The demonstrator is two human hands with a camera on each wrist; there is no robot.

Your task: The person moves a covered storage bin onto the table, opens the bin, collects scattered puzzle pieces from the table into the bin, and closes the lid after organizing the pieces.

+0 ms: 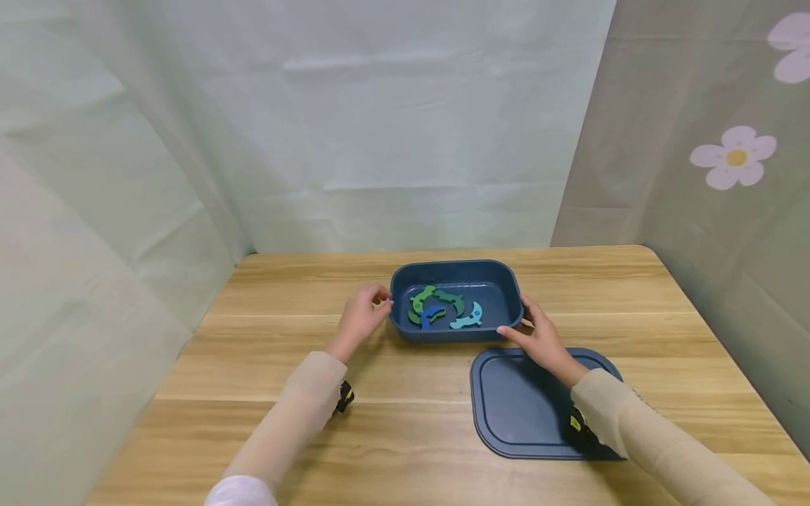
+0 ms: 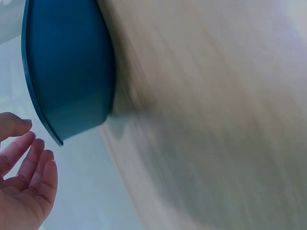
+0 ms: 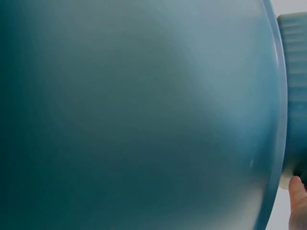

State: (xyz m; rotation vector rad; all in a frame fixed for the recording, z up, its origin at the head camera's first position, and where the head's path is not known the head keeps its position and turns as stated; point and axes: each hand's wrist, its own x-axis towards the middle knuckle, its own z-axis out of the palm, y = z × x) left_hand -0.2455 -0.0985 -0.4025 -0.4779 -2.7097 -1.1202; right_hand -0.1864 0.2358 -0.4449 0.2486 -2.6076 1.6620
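A dark blue rectangular container (image 1: pixel 457 334) stands in the middle of the wooden table. Inside it lie curved flat pieces: green ones (image 1: pixel 422 298), a blue one (image 1: pixel 432 313) and a teal one (image 1: pixel 468 320). My left hand (image 1: pixel 365 310) is at the container's left end; in the left wrist view its relaxed fingers (image 2: pixel 29 172) stay a small gap away from the container (image 2: pixel 67 67). My right hand (image 1: pixel 536 334) holds the right front corner, thumb on the front wall. The matching blue lid (image 1: pixel 525 414) lies flat below my right forearm and fills the right wrist view (image 3: pixel 134 115).
Pale fabric walls close in behind and on both sides of the table (image 1: pixel 405 393). The right wall carries pink flower prints (image 1: pixel 734 156). The table's rounded far right corner (image 1: pixel 645 250) is in sight. Bare wood runs left of and in front of the container.
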